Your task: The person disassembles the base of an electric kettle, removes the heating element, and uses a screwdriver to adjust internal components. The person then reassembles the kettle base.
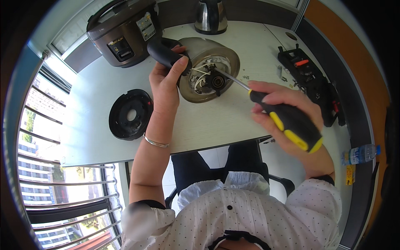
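Note:
An electric kettle lies tipped on the table with its underside toward me. White wires and a round black connector show in its uncovered bottom. My left hand is closed around the kettle's black handle. In my right hand is a black and yellow screwdriver. Its shaft slants left, and the tip is among the parts beside the connector; whether it sits in a screw I cannot make out. A round black base cover with a hole in its middle lies left of my left forearm.
A brown rice cooker stands at the back left, and a steel kettle at the back. Small screws lie right of the tipped kettle. A black tool case rests at the right, with a water bottle beyond the table's near right corner.

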A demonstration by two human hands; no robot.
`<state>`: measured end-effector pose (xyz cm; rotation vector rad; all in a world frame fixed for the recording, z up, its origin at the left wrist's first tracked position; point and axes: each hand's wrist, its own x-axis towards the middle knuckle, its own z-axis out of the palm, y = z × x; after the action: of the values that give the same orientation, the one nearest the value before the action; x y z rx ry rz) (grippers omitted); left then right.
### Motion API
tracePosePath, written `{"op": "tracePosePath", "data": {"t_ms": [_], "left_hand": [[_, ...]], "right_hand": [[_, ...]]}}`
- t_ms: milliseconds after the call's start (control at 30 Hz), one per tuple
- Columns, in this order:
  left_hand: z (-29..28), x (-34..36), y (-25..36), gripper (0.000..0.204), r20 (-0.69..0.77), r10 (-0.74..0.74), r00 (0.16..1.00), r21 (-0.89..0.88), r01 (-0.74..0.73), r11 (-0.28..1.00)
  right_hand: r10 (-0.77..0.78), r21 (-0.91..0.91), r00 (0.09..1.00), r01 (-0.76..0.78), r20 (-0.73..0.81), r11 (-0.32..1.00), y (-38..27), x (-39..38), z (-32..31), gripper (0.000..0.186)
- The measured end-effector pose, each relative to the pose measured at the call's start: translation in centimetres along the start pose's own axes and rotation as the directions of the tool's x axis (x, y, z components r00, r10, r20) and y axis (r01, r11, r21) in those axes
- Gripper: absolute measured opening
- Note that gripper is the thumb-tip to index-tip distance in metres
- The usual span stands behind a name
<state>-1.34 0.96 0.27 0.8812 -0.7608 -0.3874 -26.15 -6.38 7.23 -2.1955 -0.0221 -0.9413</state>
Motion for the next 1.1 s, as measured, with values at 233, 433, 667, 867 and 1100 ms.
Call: {"op": "tracePosePath", "data": {"t_ms": [233, 433, 667, 867, 1100], "left_hand": [[-0.2, 0.5, -0.6, 0.035, 0.007, -0.014, 1.000, -0.063, 0.014, 0.998], [-0.5, 0.9, -0.5, 0.035, 0.025, -0.014, 1.000, -0.109, 0.016, 0.994], [-0.8, 1.2, -0.3, 0.031, 0.032, -0.022, 0.999, -0.134, 0.026, 0.991], [-1.4, 1.5, -0.5, 0.029, 0.046, -0.021, 0.999, -0.142, 0.027, 0.990], [-1.4, 1.5, -0.4, 0.031, 0.036, -0.014, 0.999, -0.134, 0.018, 0.991]], "right_hand": [[-0.124, 0.340, 0.964, 0.201, -0.236, 0.919, 2.4, -2.2, -3.0, 0.034], [-0.267, -0.385, 0.948, 0.185, -0.171, 0.904, 6.7, -3.0, -4.3, 0.026], [0.114, -0.688, 0.992, -0.040, 0.062, 0.724, 12.3, -4.5, -5.0, 0.038], [0.244, -0.778, 0.960, -0.045, 0.141, 0.626, 14.4, -4.2, -5.5, 0.029], [0.286, -0.819, 0.929, 0.032, 0.236, 0.573, 17.2, -3.1, -5.5, 0.024]]}}
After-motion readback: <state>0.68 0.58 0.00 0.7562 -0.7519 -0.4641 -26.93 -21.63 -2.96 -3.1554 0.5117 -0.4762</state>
